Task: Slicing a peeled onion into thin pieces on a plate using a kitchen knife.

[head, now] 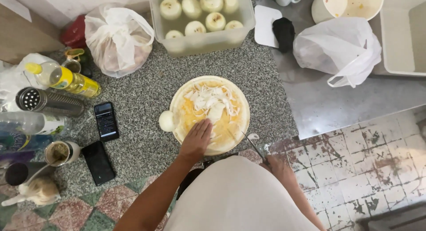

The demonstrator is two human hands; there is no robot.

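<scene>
- Looking straight down from the person's head, a speckled grey granite counter (146,93) fills the middle of the view, with a steel surface to its right and worn floor tiles below.
- At the counter's far edge sits a clear plastic tub (202,40) of peeled onions in water; white plastic bags lie on either side of it.
- Near the person, a round, pale cutting board (186,124) carries a pile of sliced onion (212,100), heaped on its far half.
- The left hand (196,140) rests flat on the board's near left part, fingers together and pointing away from the body toward the slices, which lie just beyond the fingertips. It grips nothing.
- The right hand (279,166) sits at the near right, off the board and partly hidden by the person's body; it is closed around the handle of a knife (254,144).
- The knife's long axis runs diagonally, blade tip pointing up-left onto the board's near right rim, toward the slices. The left hand is the nearer one to the pile.
- A whole peeled onion (166,121) touches the board's left edge.
- Two dark phones (106,121) lie on the counter to the left, near bottles and jars.
</scene>
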